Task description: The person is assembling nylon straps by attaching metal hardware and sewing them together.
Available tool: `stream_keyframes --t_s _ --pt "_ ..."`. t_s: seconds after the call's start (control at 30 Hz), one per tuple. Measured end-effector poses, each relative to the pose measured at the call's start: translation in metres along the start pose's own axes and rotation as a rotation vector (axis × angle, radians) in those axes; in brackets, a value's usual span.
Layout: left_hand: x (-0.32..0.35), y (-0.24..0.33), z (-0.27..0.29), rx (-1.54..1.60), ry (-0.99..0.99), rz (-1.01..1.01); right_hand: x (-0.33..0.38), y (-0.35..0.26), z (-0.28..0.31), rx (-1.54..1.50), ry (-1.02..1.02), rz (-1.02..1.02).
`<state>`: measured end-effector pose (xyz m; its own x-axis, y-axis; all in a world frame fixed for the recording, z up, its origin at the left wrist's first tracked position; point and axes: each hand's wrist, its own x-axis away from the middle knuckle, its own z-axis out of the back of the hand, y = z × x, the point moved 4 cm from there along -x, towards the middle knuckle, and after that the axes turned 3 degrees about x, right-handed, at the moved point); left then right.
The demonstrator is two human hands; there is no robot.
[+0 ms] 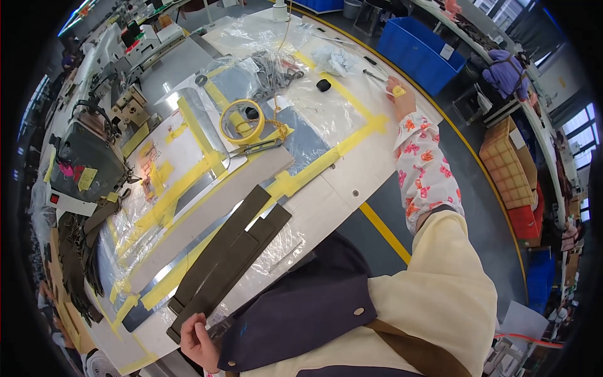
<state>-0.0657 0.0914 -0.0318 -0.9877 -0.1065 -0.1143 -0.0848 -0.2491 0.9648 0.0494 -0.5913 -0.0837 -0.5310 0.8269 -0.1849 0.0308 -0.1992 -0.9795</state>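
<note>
My right hand [402, 99] reaches to the table's far right edge. Its fingers are bent around the near end of a slim metal tool [375, 76] that looks like a pair of scissors. Something yellow shows at those fingers; whether it is a handle or tape, I cannot tell. At the near edge, my left hand [198, 343] hovers by the lower end of two dark olive fabric strips [223, 261], its thumb apart from loosely bent fingers. The strips lie side by side, slanting across the table. A roll of yellow tape [224, 125] lies farther back, with metal scissors [257, 147] beside it.
Plastic film and yellow tape cover much of the white table [352, 182]. A black round object [323, 85] and crumpled white material [334, 60] lie toward the back. A sewing machine [88, 160] stands left, dark straps [78, 264] below it. Blue bins [418, 53] stand beyond the right edge.
</note>
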Motion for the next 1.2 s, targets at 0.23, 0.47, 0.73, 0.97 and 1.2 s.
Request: stream_keyframes --t_s 0.23,0.47,0.73,0.97,1.2 --pt "0.084 -0.060 0.082 0.138 -0.342 0.502 0.031 -0.032 0.007 0.782 0.283 0.481" --pt "0.262 -0.100 0.174 0.033 -0.030 0.648 0.166 -0.109 -0.099 0.547 -0.433 0.813" --pt "0.246 -0.131 0.084 -0.008 0.187 0.795 0.119 -0.053 -0.106 0.889 -0.264 0.881" --pt "0.172 -0.134 0.055 -0.092 0.138 0.909 0.122 -0.035 -0.089 0.926 -0.270 0.610" --pt "0.135 -0.227 0.079 -0.252 -0.032 0.797 0.122 -0.056 -0.105 0.826 -0.185 0.846"
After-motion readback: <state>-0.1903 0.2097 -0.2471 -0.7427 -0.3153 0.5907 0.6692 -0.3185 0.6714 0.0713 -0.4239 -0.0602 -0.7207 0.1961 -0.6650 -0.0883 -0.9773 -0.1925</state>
